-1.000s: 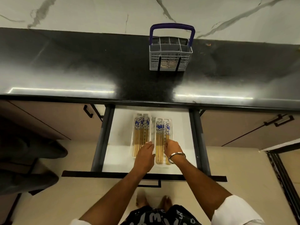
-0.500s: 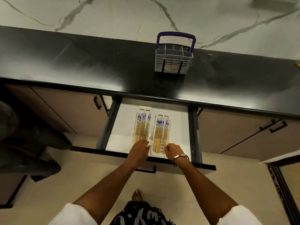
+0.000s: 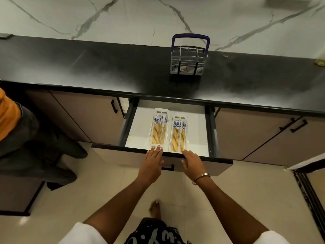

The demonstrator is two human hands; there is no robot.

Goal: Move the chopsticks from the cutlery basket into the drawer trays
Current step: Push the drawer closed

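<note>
A white drawer (image 3: pixel 139 131) stands open under the black counter. Inside lie two clear trays side by side, the left tray (image 3: pixel 152 120) and the right tray (image 3: pixel 186 138), each filled with several wooden chopsticks (image 3: pixel 159 131) with blue-and-white tops. My left hand (image 3: pixel 153 160) rests flat on the drawer's front edge, fingertips just over the left tray's near end. My right hand (image 3: pixel 192 160), a metal bangle on the wrist, lies on the same edge below the right tray. Neither hand holds anything. The grey cutlery basket (image 3: pixel 189 63) with a blue handle stands on the counter.
The black counter (image 3: pixel 88 67) runs across the view beneath a marble wall. Brown cabinet doors (image 3: pixel 84 117) flank the drawer. Another person's legs and orange top (image 3: pixel 26 138) are at the left. My bare foot (image 3: pixel 155 208) stands on the tiled floor.
Both hands have drawn back from the trays to the drawer's front edge. The drawer sits further in under the counter than before.
</note>
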